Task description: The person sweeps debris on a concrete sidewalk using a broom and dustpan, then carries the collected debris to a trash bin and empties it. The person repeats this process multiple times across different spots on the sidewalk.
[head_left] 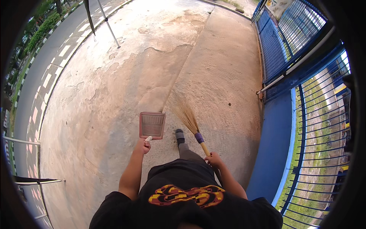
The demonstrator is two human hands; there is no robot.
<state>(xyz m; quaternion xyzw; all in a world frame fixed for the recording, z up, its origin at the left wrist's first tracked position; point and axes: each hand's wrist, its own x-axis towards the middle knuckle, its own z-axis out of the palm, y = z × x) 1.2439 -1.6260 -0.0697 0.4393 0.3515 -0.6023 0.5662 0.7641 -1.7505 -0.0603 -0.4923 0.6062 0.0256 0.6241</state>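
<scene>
My left hand (pixel 143 145) is closed round the pale handle of a reddish dustpan (pixel 153 125), held out ahead of me with its ribbed pan facing up. In my right hand (pixel 215 159) is the light wooden handle of a stick broom (pixel 186 115). A purple band binds the broom where the thin bristles begin, and they fan out forward and to the left. Between the pan and the broom lies a gap, with my foot in a dark sandal showing below it. Whether the bristle tips touch the ground I cannot tell.
Rough, stained concrete (pixel 213 76) spreads ahead, crossed by a long seam. A blue metal gate (pixel 272 137) with bars runs along the right. A thin metal pole (pixel 110 30) stands at the far left, and a road (pixel 49 57) with a painted curb curves beyond.
</scene>
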